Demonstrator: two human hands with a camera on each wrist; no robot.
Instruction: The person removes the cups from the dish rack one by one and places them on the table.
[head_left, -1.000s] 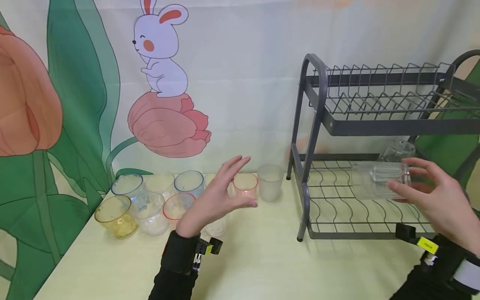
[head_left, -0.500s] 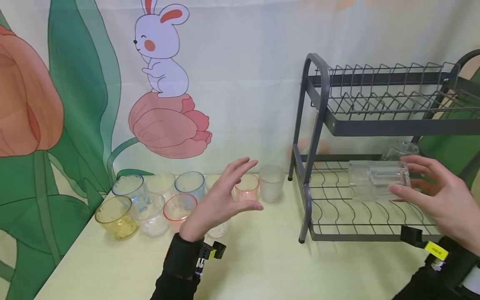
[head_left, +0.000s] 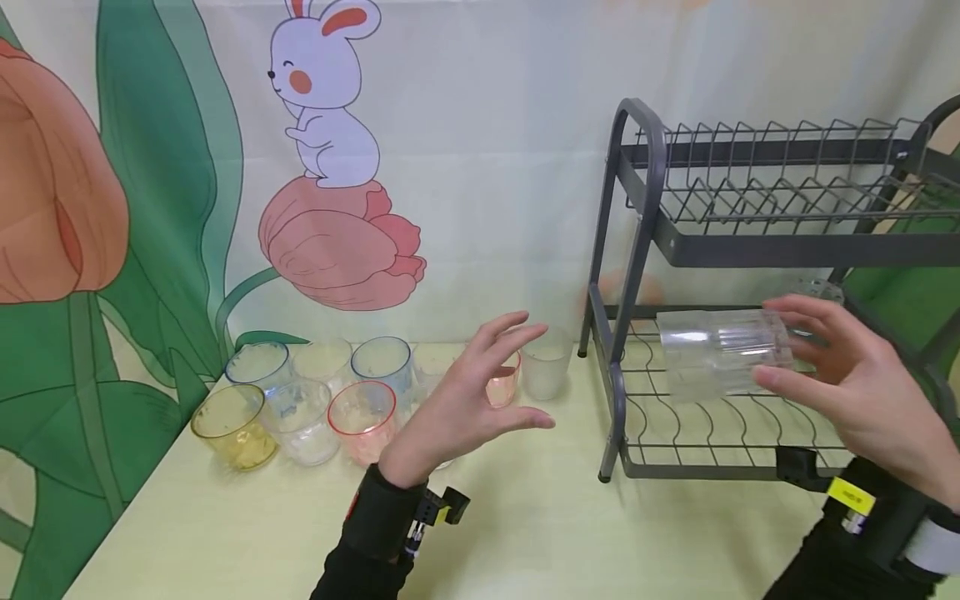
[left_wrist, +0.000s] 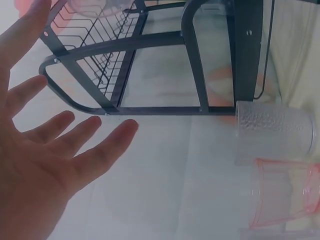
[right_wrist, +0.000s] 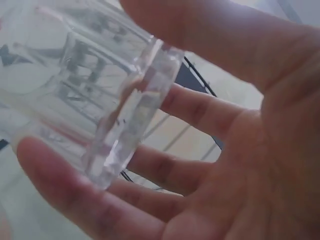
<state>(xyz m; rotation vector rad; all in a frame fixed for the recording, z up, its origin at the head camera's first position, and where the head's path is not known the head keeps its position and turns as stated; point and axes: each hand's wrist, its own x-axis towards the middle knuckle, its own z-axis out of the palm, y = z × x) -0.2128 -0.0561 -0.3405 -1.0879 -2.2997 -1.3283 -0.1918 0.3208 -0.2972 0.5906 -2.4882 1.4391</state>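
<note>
My right hand [head_left: 862,379] holds a clear drinking glass [head_left: 720,350] by its thick base end, fingers and thumb around it. The glass lies sideways in the air, mouth toward the left, in front of the rack's lower tier. In the right wrist view the heavy base of the glass [right_wrist: 135,115] sits between thumb and fingers. My left hand [head_left: 472,396] hovers in front of the row of cups, thumb and fingers spread apart, nothing between them. Past it in the left wrist view are a frosted cup [left_wrist: 275,132] and a pink-tinted cup [left_wrist: 275,192].
A grey two-tier dish rack [head_left: 652,242] stands at the right; another clear glass [head_left: 817,290] is at the back of its lower tier. Several cups cluster at left, among them a yellow cup [head_left: 236,433], a red-rimmed cup [head_left: 363,421] and a blue-rimmed cup [head_left: 381,367].
My right hand has carried the glass leftward, away from the other glass on the rack. My left hand has drifted a little to the right, still spread.
</note>
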